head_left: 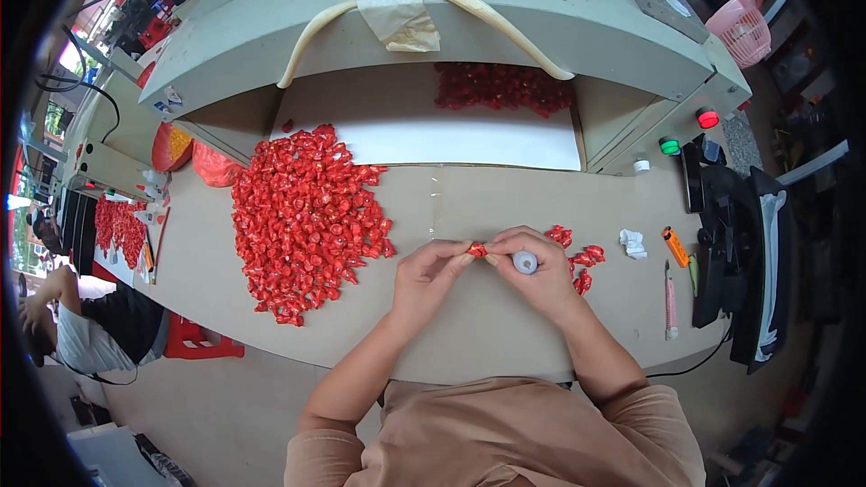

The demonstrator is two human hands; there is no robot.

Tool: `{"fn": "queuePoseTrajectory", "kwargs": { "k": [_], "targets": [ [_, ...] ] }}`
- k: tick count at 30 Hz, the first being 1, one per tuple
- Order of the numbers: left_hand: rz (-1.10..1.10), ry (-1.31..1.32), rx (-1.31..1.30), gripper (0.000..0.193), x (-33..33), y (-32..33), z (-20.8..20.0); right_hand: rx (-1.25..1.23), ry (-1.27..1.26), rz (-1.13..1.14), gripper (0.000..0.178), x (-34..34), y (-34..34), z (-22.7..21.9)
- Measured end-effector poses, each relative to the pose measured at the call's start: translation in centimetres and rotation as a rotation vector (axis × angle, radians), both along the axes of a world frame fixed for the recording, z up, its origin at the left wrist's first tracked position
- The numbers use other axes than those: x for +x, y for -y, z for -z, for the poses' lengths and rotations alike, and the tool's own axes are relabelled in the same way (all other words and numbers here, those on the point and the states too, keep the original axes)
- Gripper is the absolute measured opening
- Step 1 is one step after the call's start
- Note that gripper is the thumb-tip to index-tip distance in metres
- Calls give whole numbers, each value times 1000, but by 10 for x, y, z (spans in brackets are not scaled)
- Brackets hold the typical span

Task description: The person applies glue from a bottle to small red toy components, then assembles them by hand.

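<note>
A small glossy red piece with a gold-coloured spot (476,251) is pinched between the fingertips of both my hands, above the middle of the table. My left hand (426,278) grips its left side, closed at thumb and forefinger. On the other side my right hand (541,281) pinches it too. Tucked in that same hand is a whitish round-ended tube or bottle (524,261), seen end on. A big heap of similar red pieces (302,225) lies left of my hands. Several loose red pieces (586,257) lie just beyond my right hand.
Ahead stands a pale cabinet (514,22) with an open bay, more red pieces (505,88) inside it. To the right lie crumpled tissue (633,243), an orange cutter (674,247), a pink pen-like tool (670,307) and a black stand (717,243). Another person (99,329) sits far left.
</note>
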State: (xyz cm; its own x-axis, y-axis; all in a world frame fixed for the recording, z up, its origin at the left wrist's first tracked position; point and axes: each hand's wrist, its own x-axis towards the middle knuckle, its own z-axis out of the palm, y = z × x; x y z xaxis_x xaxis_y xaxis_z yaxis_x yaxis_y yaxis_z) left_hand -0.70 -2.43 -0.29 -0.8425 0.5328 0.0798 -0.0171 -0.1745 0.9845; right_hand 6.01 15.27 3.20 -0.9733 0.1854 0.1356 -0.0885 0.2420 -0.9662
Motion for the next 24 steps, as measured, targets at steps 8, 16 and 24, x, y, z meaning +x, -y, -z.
{"fn": "queuePoseTrajectory", "kwargs": {
  "k": [8,16,24],
  "targets": [
    [40,71,133,18,-2,1,-4,-29,-71,25,14,2,4,-3],
    [82,45,186,20,-4,1,-2,-177,-29,-13,11,2,3,-1],
    [129,38,226,20,-5,2,-2,-295,-3,-16,10,3,3,-1]
  ]
}}
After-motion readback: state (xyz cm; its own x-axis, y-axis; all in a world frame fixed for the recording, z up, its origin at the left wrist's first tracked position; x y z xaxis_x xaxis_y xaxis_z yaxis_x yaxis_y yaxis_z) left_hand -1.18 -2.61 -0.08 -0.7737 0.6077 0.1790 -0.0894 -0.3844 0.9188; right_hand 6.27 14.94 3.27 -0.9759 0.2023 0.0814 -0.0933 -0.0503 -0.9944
